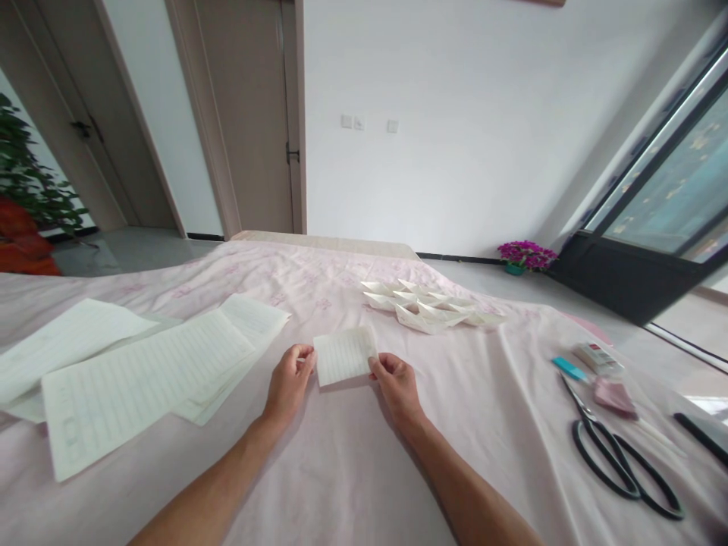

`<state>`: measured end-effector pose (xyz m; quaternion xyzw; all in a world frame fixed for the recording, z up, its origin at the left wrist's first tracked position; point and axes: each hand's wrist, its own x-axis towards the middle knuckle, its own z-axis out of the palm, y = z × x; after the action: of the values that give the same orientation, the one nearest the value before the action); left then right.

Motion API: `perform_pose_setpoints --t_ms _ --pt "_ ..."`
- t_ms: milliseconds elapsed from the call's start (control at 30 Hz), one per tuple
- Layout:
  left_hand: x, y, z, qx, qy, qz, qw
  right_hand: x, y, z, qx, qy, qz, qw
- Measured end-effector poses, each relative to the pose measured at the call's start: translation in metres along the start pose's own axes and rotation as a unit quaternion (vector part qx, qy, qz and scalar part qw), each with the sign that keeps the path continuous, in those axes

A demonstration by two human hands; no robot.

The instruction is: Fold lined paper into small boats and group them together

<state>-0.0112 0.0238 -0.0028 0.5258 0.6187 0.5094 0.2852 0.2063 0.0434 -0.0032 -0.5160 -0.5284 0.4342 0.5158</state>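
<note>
A small lined sheet of paper (344,356), seemingly folded, is held just over the bed cover between my two hands. My left hand (291,381) pinches its left edge between thumb and fingers. On the right edge, my right hand (396,383) grips it with the thumb on top. Beyond the right hand sit several folded paper boats (429,309), grouped close together. Larger lined sheets (148,371) lie overlapping to the left of my left hand.
At the right lie black-handled scissors (617,451), a blue item (569,368), a small white box (598,358) and a pink cloth-like piece (614,398). A pale pink cover (341,485) spreads beneath everything. Purple flowers (526,256) stand on the floor beyond.
</note>
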Motion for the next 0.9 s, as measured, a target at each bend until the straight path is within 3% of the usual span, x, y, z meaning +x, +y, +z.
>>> perform_pose_setpoints --t_ms 133,200,400,667,900 --pt "-0.004 -0.003 0.003 0.068 0.021 0.034 0.997 -0.001 0.002 0.001 0.005 0.002 -0.008 1.0" --pt "-0.003 -0.005 0.003 0.068 0.036 0.027 0.997 -0.001 0.003 0.002 0.014 0.008 -0.009 1.0" --pt "-0.004 -0.004 0.002 0.059 -0.012 0.01 0.998 0.0 0.006 0.003 0.018 -0.001 -0.007 1.0" --pt "-0.01 0.006 0.004 0.07 0.032 0.032 0.997 0.001 0.008 0.003 0.007 -0.002 -0.007 1.0" --pt "-0.009 0.005 0.003 0.075 0.027 0.029 0.996 -0.001 0.005 0.003 0.022 -0.001 -0.001 1.0"
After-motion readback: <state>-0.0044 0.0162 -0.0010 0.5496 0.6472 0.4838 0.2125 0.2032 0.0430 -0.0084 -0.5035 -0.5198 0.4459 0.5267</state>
